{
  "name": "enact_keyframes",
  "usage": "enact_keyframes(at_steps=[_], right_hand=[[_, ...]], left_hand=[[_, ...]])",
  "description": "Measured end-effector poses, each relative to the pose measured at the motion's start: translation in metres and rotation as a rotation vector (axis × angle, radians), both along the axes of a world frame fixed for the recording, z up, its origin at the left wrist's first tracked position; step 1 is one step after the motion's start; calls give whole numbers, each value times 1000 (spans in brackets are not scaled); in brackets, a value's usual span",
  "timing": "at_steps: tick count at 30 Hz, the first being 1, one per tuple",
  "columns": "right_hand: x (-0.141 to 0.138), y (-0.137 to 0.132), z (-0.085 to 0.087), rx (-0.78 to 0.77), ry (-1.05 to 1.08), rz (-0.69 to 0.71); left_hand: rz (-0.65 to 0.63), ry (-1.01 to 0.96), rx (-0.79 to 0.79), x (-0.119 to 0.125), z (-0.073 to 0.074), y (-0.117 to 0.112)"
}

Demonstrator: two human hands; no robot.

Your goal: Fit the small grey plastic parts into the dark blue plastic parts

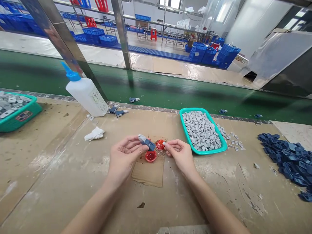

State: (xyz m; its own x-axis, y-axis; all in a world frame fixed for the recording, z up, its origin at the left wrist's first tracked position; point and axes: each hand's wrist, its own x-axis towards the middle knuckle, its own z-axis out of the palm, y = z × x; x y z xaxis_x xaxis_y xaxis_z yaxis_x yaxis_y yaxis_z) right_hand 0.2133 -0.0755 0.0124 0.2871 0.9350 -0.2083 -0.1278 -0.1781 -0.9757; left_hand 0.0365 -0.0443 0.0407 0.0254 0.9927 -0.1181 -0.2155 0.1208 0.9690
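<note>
Between the thumb and fingers of my left hand is a small dark blue part with a grey tip. My right hand pinches a small light grey piece. Below and between the hands, two red caps sit on a torn cardboard piece; the nearer one holds dark liquid. Right of my right hand stands a teal basket full of small grey pieces.
A white bottle with blue nozzle stands left, near a crumpled white tissue. Dark blue parts are heaped at right. Another teal basket is far left. Beyond the table edge runs a green belt carrying a few parts.
</note>
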Motion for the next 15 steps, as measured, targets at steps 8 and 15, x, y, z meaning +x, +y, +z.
enact_keyframes(at_steps=[8, 15], right_hand=[[3, -5, 11, 6, 42, 23], [3, -20, 28, 43, 146, 144]], left_hand=[[-44, 20, 35, 2, -5, -2], [-80, 92, 52, 10, -4, -11]])
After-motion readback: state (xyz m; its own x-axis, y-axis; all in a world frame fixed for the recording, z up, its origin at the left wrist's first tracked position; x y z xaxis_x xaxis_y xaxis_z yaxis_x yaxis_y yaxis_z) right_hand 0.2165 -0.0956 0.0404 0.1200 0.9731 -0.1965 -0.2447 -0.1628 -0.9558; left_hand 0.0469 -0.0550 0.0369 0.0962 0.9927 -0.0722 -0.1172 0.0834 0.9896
